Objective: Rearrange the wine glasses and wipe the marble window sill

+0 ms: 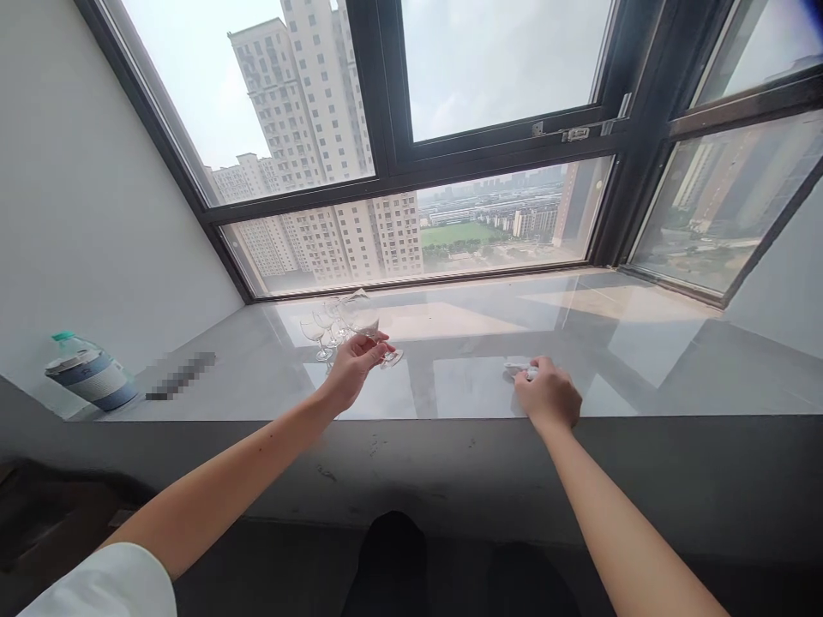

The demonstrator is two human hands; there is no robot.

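My left hand (352, 370) is closed on the stem of a clear wine glass (360, 314), which is tilted with its bowl toward the upper left and its foot at the right of my fingers. Behind it, several more clear stemmed glasses (315, 332) stand close together on the glossy windowsill (463, 377); the held glass partly overlaps them. To the right, my right hand (548, 394) is closed on a small, crumpled white cloth or tissue (518, 368) at the sill. Part of that white piece is hidden under my fingers.
At the far left stand a blue and white cup (96, 377) and a bottle with a teal cap (63, 339). A blurred-out dark item (181, 377) lies beside them. A dark window frame (411, 184) borders the sill behind, and the sill's front edge (411, 420) runs below my hands.
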